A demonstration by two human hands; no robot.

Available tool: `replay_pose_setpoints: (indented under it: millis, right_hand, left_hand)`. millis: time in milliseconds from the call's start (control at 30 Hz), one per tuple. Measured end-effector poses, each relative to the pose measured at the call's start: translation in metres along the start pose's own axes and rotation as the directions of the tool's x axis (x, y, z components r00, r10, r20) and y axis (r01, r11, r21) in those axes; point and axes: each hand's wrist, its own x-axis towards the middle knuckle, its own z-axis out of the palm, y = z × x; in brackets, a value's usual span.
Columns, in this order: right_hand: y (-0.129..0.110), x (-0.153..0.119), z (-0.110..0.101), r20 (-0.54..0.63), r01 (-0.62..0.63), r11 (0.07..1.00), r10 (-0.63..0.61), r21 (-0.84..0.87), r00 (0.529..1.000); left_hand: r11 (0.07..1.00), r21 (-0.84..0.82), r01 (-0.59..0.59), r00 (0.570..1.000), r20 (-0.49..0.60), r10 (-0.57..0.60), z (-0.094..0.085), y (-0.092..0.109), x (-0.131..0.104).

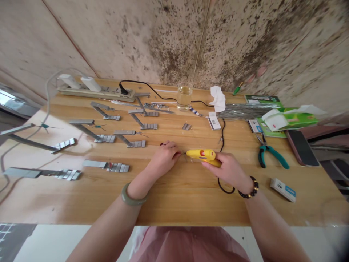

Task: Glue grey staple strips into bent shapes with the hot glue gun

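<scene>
My right hand is wrapped round the handle of a yellow hot glue gun, its nozzle pointing left. Just off the nozzle tip, the fingers of my left hand are pinched together low over the wooden table. Whatever sits between those fingertips is too small to make out. From the glue gun a black cord runs back along the table. A little beyond my hands lie small grey staple strips.
Several grey staple-strip assemblies stand on the left. A power strip, a glass of yellowish liquid and a bundle of thin wires line the back. Pliers, a phone and a small box lie right.
</scene>
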Motion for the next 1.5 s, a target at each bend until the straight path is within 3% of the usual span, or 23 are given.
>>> replay_pose_setpoints:
  millis: [1500]
  right_hand:
    - [-0.0015, 0.0002, -0.0008, 0.006, -0.022, 1.000, 0.022, -0.016, 1.000]
  left_hand:
    - [1.000, -0.015, -0.001, 1.000, 0.001, 0.001, -0.0023, 0.0016, 0.0005]
